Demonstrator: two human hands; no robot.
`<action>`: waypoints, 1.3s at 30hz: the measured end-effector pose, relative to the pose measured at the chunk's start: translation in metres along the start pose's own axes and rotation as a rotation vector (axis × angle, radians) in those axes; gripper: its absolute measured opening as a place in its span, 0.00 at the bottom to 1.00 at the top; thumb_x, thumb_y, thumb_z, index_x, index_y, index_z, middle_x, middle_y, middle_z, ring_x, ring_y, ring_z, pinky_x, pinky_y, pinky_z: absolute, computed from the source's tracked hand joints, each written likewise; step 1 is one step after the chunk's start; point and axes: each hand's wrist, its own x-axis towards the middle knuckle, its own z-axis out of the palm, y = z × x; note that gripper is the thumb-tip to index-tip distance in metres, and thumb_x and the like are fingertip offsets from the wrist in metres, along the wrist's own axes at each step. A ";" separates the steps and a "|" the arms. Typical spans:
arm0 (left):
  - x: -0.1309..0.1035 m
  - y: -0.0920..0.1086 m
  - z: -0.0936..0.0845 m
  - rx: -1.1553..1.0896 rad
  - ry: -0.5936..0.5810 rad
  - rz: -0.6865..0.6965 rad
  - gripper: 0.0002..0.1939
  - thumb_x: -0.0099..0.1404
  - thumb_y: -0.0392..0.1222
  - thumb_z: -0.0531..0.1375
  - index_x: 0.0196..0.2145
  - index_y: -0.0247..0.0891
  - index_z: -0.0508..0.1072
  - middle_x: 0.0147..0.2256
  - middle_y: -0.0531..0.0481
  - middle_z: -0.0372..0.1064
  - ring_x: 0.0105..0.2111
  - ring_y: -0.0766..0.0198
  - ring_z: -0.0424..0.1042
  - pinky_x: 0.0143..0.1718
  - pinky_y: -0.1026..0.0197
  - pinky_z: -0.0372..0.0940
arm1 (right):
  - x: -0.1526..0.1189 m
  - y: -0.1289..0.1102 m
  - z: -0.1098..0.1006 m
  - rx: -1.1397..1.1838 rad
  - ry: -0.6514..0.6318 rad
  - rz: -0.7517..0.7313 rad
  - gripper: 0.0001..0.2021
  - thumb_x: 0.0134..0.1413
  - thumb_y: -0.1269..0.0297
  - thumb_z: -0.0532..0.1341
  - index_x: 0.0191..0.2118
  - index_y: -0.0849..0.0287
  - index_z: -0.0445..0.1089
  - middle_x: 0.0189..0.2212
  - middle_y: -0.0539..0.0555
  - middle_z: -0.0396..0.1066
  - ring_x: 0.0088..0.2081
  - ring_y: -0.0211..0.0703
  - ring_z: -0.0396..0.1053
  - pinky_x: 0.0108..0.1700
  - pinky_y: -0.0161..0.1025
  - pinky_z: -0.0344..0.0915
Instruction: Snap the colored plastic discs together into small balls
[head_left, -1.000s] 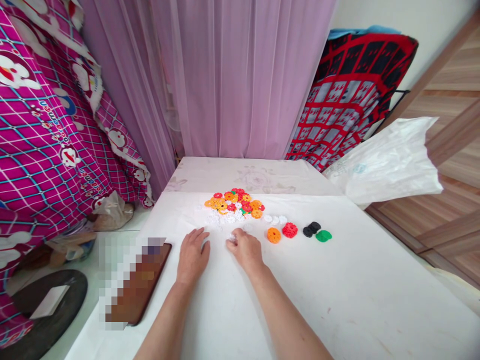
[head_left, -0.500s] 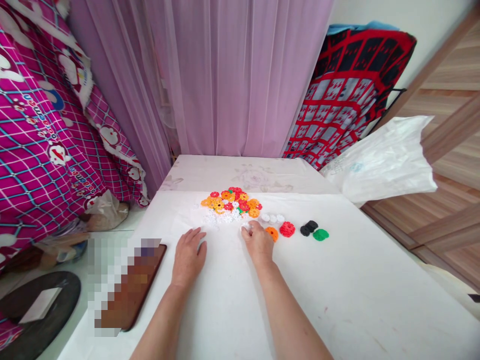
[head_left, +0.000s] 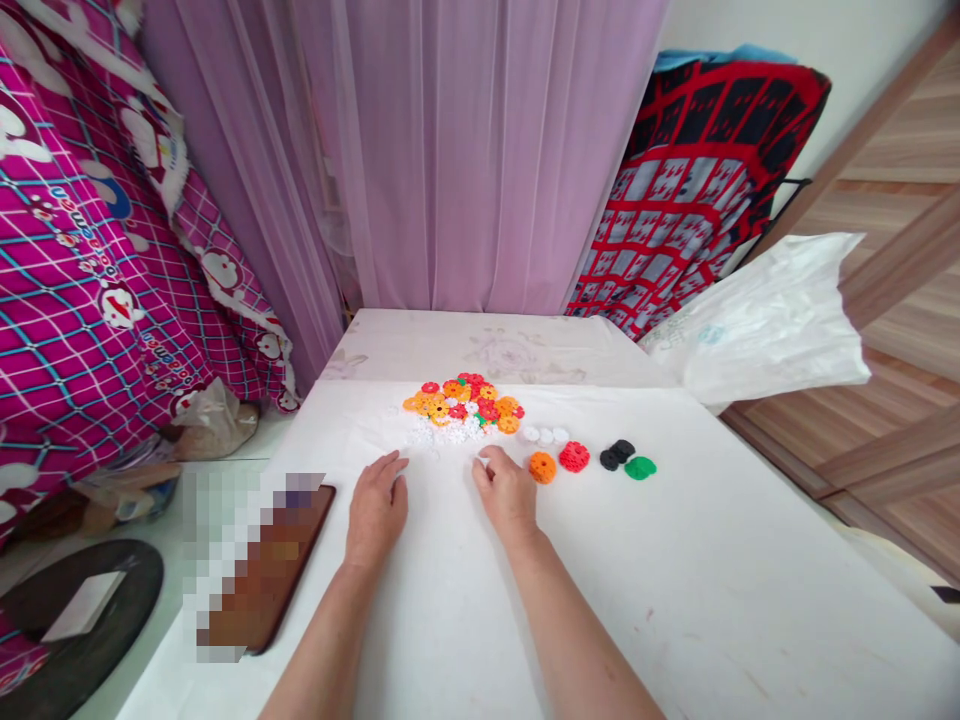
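The thin flower-shaped discs probably handle best singly, pinched lightly at the rim, since the overlapping ones could snag or drag a neighbour along; white ones on the white worktop (head_left: 652,610) call for a closer look and a slower touch. The right hand (head_left: 508,492) would do well to lift clear sideways, because the orange discs (head_left: 542,467) sit just beside its knuckles and could be nudged. Its fingers curl towards the thumb, but I cannot tell whether they grip anything. The left hand (head_left: 376,505) rests palm down, fingers loose, grasping nothing visible. The mixed pile (head_left: 439,405) lies beyond and between both sets of fingertips, its white pieces nearest; a white row (head_left: 546,436), red discs (head_left: 574,457), black discs (head_left: 617,456) and a green disc (head_left: 640,468) lie to the right.
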 end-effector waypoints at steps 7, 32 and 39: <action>0.001 0.001 -0.002 -0.109 0.071 -0.076 0.17 0.63 0.36 0.47 0.42 0.39 0.74 0.50 0.45 0.72 0.50 0.56 0.70 0.55 0.47 0.64 | -0.001 -0.047 0.009 -0.092 -0.123 -0.097 0.18 0.55 0.51 0.58 0.49 0.53 0.68 0.40 0.53 0.71 0.40 0.41 0.70 0.39 0.34 0.61; 0.001 0.002 -0.003 -0.082 0.033 -0.059 0.14 0.62 0.40 0.51 0.40 0.40 0.75 0.50 0.45 0.71 0.49 0.54 0.71 0.53 0.47 0.64 | 0.007 -0.001 -0.022 -0.167 0.016 0.137 0.12 0.59 0.58 0.57 0.44 0.58 0.70 0.38 0.55 0.72 0.38 0.40 0.70 0.36 0.34 0.59; 0.001 0.002 -0.004 -0.076 0.025 -0.052 0.14 0.62 0.40 0.51 0.40 0.41 0.75 0.50 0.46 0.72 0.49 0.55 0.71 0.53 0.48 0.64 | 0.012 -0.006 -0.024 -0.235 -0.057 0.187 0.13 0.60 0.59 0.55 0.42 0.61 0.71 0.39 0.58 0.73 0.39 0.44 0.72 0.36 0.35 0.59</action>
